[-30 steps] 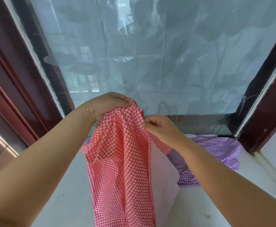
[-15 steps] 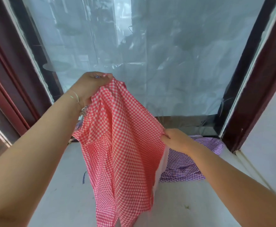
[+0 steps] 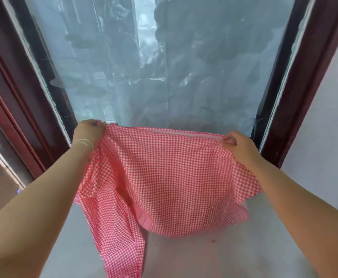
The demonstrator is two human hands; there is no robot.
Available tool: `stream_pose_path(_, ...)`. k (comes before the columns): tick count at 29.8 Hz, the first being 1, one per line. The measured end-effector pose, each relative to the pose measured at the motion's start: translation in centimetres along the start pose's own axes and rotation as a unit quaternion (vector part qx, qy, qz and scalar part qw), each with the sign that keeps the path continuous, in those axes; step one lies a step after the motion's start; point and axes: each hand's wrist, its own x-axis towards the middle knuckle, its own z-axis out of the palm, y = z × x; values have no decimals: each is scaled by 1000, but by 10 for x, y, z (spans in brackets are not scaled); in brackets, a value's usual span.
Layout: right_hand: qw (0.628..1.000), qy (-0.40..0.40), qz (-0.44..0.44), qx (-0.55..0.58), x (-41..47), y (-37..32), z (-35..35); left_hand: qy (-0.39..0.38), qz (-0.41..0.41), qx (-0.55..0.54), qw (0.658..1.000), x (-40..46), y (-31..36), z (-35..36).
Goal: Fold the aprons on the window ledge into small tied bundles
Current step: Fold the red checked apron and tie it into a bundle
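A red-and-white checked apron hangs spread wide in the air above the pale window ledge. My left hand grips its upper left corner. My right hand pinches its upper right corner. The top edge is stretched nearly straight between both hands. A long part of the cloth trails down on the left toward the ledge's front. The purple checked apron seen earlier is hidden behind the red one.
The window pane, covered with plastic film, rises right behind the apron. Dark red frame posts stand on both sides. A white wall lies to the right.
My hands have moved apart, the right one sliding along the edge to the far corner. The apron went from hanging bunched to spread flat, and now covers the purple apron.
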Motion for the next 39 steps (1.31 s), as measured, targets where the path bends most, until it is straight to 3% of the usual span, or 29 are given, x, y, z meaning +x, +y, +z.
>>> stream_pose_path(2,994,-100,45,-4,-1,3,-9,-69,13,80,994,-7,6,-10)
stream_pose_path(4,962,-238,69,-114,-1,11,-24,-155,24,171,973,-16,10,-23)
stream_pose_path(7,879,-406,76,-238,-3,15,-48,-299,36,362,882,-28,16,-41)
stream_pose_path(9,879,-437,104,-159,-6,13,-65,-361,-3,372,855,-31,24,-54)
stream_pose_path(12,894,-414,169,-27,1,15,-90,-423,-46,262,866,-28,36,-66)
stream_pose_path(15,896,-376,237,5,7,21,-97,-477,-10,254,841,-28,40,-62)
stream_pose_path(19,870,-384,212,-227,11,23,-60,-493,-21,322,808,-14,18,-23)
stream_pose_path(21,835,-395,206,-322,13,32,-27,-472,-14,381,795,-7,-5,5)
stream_pose_path(23,827,-384,207,-355,13,43,5,-418,22,456,786,10,-38,41)
stream_pose_path(27,877,-327,160,-313,13,83,50,-356,38,508,784,32,-105,109)
stream_pose_path(30,903,-277,176,-276,17,120,88,-315,6,484,816,32,-136,134)
stream_pose_path(32,895,-259,238,-275,24,139,116,-304,-35,443,843,39,-155,149)
stream_pose_path(39,860,-242,269,-360,51,180,179,-328,-110,435,831,69,-208,208)
